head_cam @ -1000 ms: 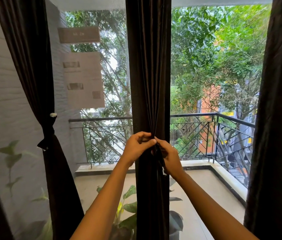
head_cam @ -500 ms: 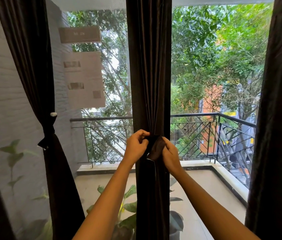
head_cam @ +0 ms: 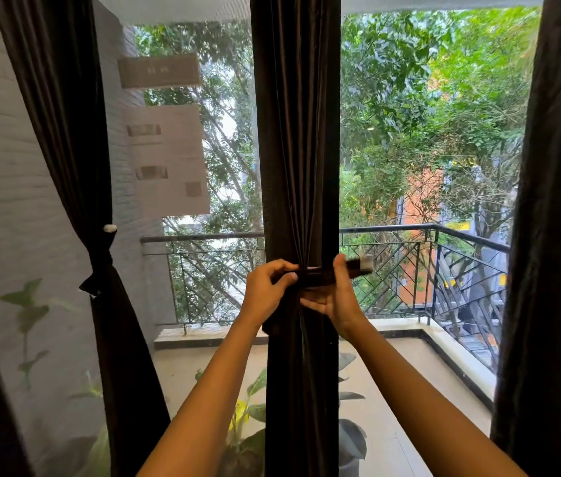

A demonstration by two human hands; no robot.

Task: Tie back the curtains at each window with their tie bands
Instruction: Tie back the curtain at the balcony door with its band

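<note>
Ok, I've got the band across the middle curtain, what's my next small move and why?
Probably sweep the right hand round behind the middle curtain, bringing the free end to the left hand. The tie band crosses the curtain's front, and its pale-tipped end sticks out to the right, fastened to nothing.

Arms outstretched, left hand [head_cam: 269, 291] and right hand [head_cam: 335, 301] meet, fingers pinching.

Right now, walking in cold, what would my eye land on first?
Dead centre, the left hand and right hand stretch a dark tie band across the gathered middle curtain. The left curtain hangs already tied back, and green trees fill the glass behind a balcony railing.
</note>
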